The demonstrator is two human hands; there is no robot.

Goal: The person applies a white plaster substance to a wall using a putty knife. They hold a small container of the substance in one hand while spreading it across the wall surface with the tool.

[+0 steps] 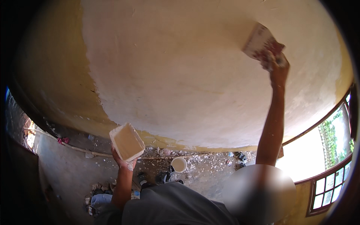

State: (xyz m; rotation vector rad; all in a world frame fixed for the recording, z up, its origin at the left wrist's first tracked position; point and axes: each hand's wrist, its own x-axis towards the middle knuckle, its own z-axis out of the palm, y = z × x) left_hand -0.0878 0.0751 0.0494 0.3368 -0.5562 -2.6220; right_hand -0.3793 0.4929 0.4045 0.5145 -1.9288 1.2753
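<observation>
High on the right, my right hand grips a wide putty knife with a reddish handle, its broad blade against the wall. White smears cover the fingers. Much of the wall carries a pale coat, with yellow paint showing along the left and lower borders. Lower left, my left hand holds up a squarish, coated tub from beneath; its inside looks pale, and I cannot tell how much is in it. Some white material clings near that hand's fingers.
A white bucket stands on the floor near my feet, among scattered white flakes. A long pole lies along the wall's foot. Cloths and clutter sit lower left. At right are a bright opening and a barred window.
</observation>
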